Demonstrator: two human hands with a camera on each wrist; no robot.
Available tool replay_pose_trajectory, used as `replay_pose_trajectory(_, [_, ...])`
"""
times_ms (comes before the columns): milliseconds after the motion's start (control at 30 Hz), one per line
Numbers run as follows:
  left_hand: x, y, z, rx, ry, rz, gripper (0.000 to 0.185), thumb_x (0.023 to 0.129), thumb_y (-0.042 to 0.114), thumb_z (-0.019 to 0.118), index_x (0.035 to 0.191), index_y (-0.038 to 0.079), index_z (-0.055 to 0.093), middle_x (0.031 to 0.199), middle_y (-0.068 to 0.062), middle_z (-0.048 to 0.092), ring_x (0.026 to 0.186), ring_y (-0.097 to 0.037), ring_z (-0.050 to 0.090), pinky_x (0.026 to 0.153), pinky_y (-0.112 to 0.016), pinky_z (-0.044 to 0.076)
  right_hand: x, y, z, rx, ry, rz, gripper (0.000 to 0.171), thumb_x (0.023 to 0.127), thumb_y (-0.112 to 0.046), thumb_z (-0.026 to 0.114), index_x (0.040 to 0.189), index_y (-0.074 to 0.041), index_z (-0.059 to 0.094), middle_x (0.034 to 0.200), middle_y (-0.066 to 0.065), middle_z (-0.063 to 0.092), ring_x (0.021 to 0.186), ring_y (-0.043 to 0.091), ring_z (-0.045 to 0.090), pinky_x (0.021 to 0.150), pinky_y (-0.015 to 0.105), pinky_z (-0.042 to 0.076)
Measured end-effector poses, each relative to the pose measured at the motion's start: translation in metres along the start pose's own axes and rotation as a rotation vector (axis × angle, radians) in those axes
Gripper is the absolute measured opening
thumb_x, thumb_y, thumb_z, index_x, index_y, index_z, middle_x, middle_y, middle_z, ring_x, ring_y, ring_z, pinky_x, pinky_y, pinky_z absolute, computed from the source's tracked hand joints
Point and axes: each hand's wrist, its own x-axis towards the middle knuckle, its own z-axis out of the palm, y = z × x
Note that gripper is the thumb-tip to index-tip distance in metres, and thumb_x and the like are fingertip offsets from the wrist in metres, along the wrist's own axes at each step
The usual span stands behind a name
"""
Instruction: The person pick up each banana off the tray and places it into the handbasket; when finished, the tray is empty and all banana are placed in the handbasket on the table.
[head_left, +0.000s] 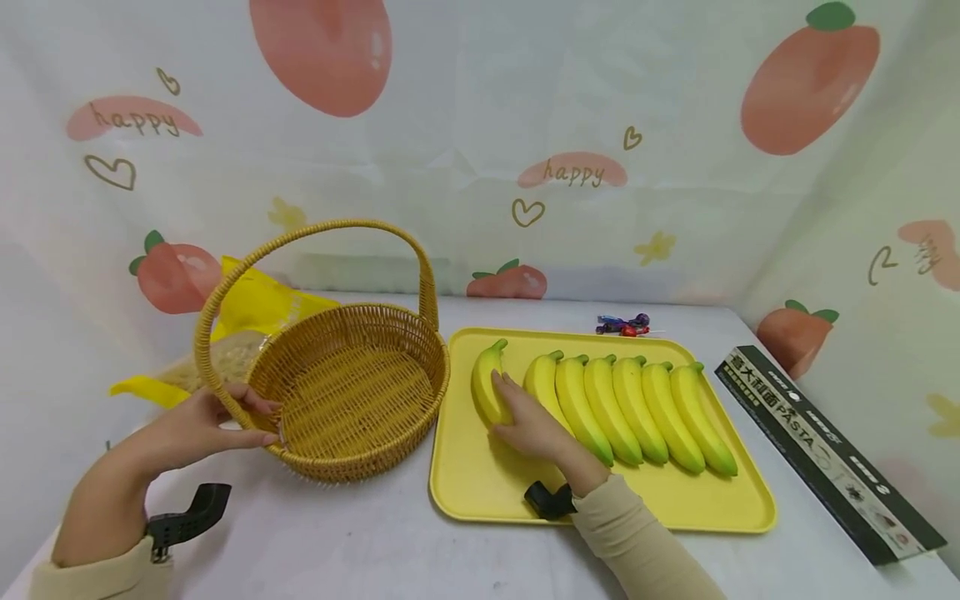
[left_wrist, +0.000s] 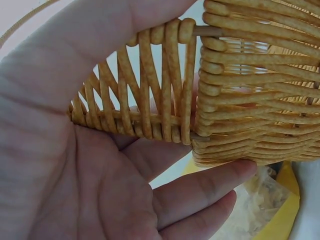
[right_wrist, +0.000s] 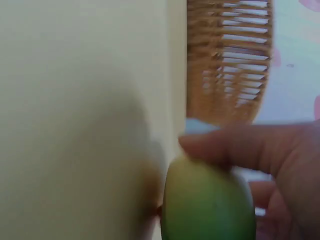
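Observation:
A woven wicker basket [head_left: 352, 392] with a tall arched handle stands on the table, nothing inside it. My left hand [head_left: 225, 421] grips its near-left rim; in the left wrist view the thumb lies over the wicker weave [left_wrist: 150, 100] and the fingers [left_wrist: 210, 185] curl beneath. To the right lies a yellow tray [head_left: 480, 483] carrying several bananas in a row. My right hand [head_left: 525, 417] grips the leftmost banana [head_left: 486, 379], which lies apart from the others. In the right wrist view the fingers [right_wrist: 250, 150] wrap over the banana's green end [right_wrist: 207, 205].
A yellow bag [head_left: 247, 325] with pale contents lies behind the basket at the left. A long dark pasta box [head_left: 821, 446] lies at the right table edge. Small wrapped sweets [head_left: 622, 325] sit behind the tray. A patterned cloth backdrop encloses the table.

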Motion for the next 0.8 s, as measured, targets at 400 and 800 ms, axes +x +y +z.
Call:
replay_pose_trajectory(400, [-0.001, 0.003, 0.000, -0.017, -0.014, -0.018, 0.027, 0.080, 0.027, 0.072, 0.095, 0.006, 0.063, 0.107, -0.011, 0.066, 0.093, 0.002, 0.054, 0.073, -0.022, 0.049, -0.011, -0.016, -0.027, 0.064, -0.002, 0.002, 0.070, 0.084, -0.007, 0.066, 0.144, -0.001, 0.030, 0.149, 0.016, 0.031, 0.138, 0.028, 0.030, 0.108, 0.044, 0.033])
replay_pose_trajectory(800, [-0.001, 0.001, 0.001, -0.016, -0.018, -0.009, 0.026, 0.081, 0.024, 0.072, 0.094, 0.005, 0.062, 0.109, -0.013, 0.066, 0.096, -0.008, 0.057, 0.073, -0.021, 0.049, -0.026, -0.043, -0.053, -0.011, -0.062, -0.132, 0.066, 0.087, -0.014, 0.065, 0.142, -0.001, 0.033, 0.148, 0.014, 0.034, 0.122, 0.021, 0.048, 0.092, 0.032, 0.043])
